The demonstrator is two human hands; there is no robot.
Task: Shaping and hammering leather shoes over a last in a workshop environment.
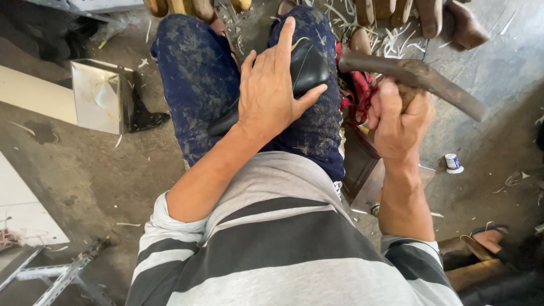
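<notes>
Glossy black shoe (303,68) (on knee), rusty hammer (419,79)

The person wore a short-sleeved shirt (283,249) with broad horizontal stripes, pale grey alternating with dark charcoal, the bands running across the chest and around both sleeves. The left sleeve (161,226) ended above the elbow in a pale band with thin dark lines; the right sleeve (419,258) showed a dark band edged in pale grey. Both forearms were bare, without watch or bracelet. The trousers (198,79) were dark blue and heavily smeared and speckled with dried pale, yellowish residue over both thighs and knees. No gloves covered the left hand (272,96) or the right hand (399,124), and no rings showed.
</notes>
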